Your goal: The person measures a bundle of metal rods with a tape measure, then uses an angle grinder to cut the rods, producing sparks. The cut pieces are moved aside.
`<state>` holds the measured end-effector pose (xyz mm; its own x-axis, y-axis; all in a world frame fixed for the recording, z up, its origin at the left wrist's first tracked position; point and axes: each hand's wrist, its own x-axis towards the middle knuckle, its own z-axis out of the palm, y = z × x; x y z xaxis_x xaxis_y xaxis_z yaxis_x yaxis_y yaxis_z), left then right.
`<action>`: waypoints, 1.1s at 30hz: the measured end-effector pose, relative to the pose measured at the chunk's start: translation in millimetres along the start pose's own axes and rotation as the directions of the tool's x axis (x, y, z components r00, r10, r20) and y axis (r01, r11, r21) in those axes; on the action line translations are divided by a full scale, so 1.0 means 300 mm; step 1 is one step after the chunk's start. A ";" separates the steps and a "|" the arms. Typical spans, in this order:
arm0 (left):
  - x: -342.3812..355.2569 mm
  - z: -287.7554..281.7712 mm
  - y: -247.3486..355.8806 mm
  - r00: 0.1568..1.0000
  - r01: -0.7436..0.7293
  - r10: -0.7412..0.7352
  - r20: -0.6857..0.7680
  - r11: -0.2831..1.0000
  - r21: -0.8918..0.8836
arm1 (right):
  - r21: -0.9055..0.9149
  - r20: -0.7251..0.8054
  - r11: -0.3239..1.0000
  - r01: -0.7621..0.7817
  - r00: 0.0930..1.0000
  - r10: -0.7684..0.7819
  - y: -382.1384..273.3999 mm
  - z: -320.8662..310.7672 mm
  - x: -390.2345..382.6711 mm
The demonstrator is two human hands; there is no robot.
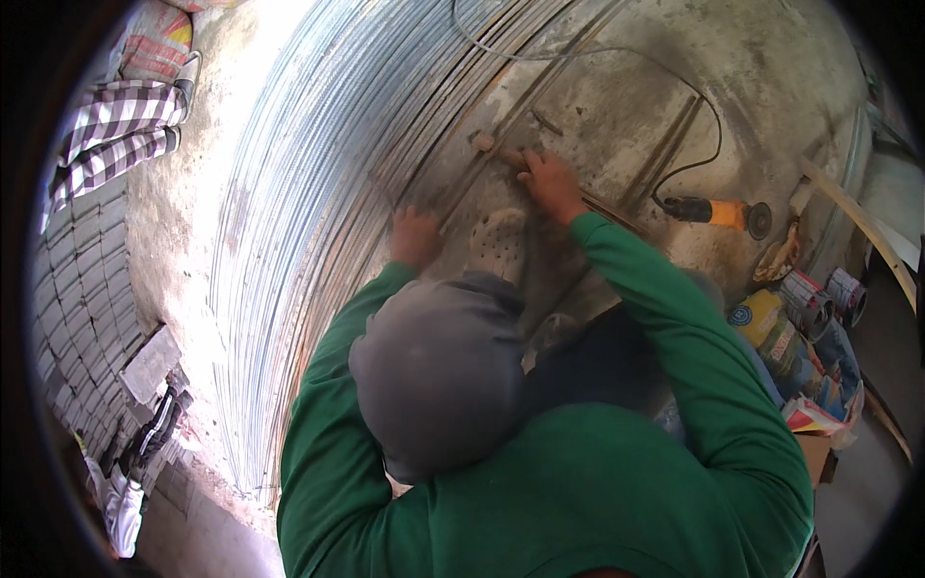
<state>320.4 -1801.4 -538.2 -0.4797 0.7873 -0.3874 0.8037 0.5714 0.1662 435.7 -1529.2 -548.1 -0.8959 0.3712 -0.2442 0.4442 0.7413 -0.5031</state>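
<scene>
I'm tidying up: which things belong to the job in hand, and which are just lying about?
Job in hand:
hammer-like tool, in the right hand
metal rods, by the left hand

Apparently lying about:
orange angle grinder, unheld
cans
colourful packaging

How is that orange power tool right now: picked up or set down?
Set down: the orange power tool lies on the concrete floor, apart from the left hand and the right hand.
</scene>
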 end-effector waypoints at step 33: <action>-0.011 -0.030 0.027 0.989 0.112 -0.107 0.104 0.993 -0.046 | -0.052 0.009 0.989 -0.138 0.990 0.138 -0.104 0.020 0.018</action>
<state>325.3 -1797.4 -527.4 -0.5237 0.6936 -0.4947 0.7277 0.6661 0.1636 417.0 -1553.8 -538.7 -0.8259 0.4652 -0.3186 0.5630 0.7110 -0.4213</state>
